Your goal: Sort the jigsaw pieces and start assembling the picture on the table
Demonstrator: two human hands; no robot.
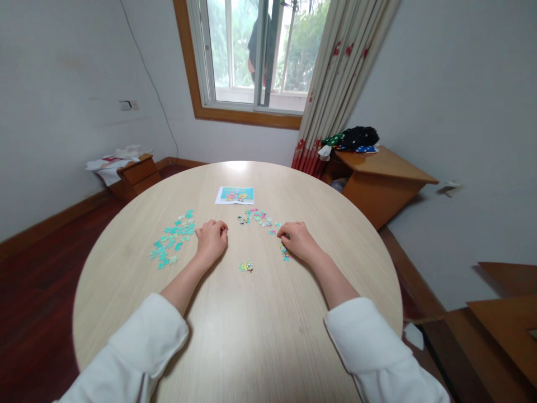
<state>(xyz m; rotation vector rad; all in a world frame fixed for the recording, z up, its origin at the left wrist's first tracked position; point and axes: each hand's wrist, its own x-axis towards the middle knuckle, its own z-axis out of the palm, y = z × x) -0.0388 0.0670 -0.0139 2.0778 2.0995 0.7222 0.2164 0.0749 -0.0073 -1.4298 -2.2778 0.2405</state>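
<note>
The cluster (246,267) lies on the table (251,336). Beyond it, to the right, the right hand (297,240) bends low over the mixed pieces (263,219), palm down, fingers curled; the step in hand seems to be sorting them, and the next move probably calls for a fine pinch on one piece. The left hand (212,240) rests beyond the cluster, to its left, curled, beside the teal pieces (172,239). The hands are well apart; whether either one grips a piece, I cannot tell. Farthest beyond the cluster lies the card (235,195).
</note>
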